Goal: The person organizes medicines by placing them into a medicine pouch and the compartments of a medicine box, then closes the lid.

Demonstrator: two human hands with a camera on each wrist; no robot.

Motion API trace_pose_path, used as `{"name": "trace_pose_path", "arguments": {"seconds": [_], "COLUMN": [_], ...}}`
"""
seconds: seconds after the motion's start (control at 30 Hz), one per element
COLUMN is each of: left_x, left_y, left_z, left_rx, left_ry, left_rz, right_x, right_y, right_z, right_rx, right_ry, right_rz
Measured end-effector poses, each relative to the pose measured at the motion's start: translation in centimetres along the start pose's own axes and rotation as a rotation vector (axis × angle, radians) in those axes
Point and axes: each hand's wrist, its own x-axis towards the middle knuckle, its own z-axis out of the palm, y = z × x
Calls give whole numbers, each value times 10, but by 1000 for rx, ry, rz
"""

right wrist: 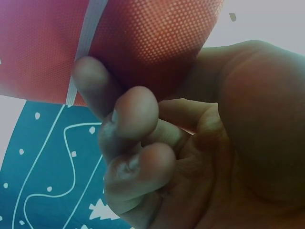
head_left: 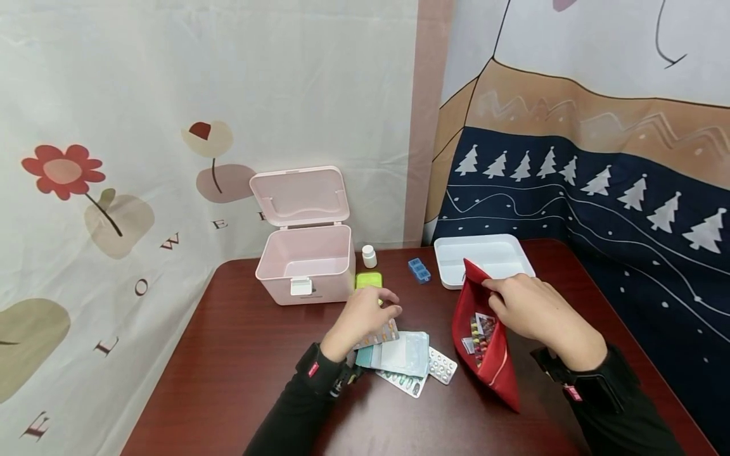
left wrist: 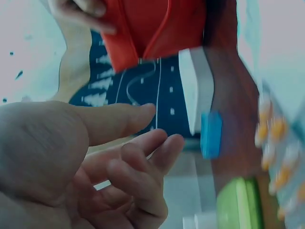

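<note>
My right hand (head_left: 538, 310) pinches the edge of a red zip pouch (head_left: 503, 373), which gapes toward the camera with several blister packs (head_left: 482, 339) inside. In the right wrist view, fingers curl against the pouch's red fabric (right wrist: 143, 38). My left hand (head_left: 360, 316) hovers over a pile on the table, its fingers loosely bent with nothing between them. Beneath and beside it lie a blister pack of orange pills (head_left: 390, 332), pale blue sachets (head_left: 406, 353), a pack of green capsules (head_left: 406, 382) and a white-pill pack (head_left: 441, 365); the left hand and wrist partly hide the pile.
A pink box (head_left: 308, 296) stands with its lid raised at the back left. Beside it are a white bottle (head_left: 369, 257) and a green case (head_left: 368, 279). A blue pill organizer (head_left: 419, 270) lies near a white tray (head_left: 450, 278) behind the pouch.
</note>
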Motion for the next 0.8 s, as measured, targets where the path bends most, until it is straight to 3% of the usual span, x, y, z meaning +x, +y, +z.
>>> {"name": "trace_pose_path", "arguments": {"seconds": [0.33,0.6,0.8], "left_x": [2,1,0], "left_y": [-29,-37,-37], "left_z": [-26,-21,-13], "left_rx": [143,222,284], "left_ry": [-110,-232,-235], "left_rz": [4,14,-9], "right_x": [0,0,0], "right_y": [-1,0,-2], "right_z": [1,0,-1], "right_rx": [7,4,12], "right_ry": [-5,-2,-3], "right_rz": [11,7,11]}}
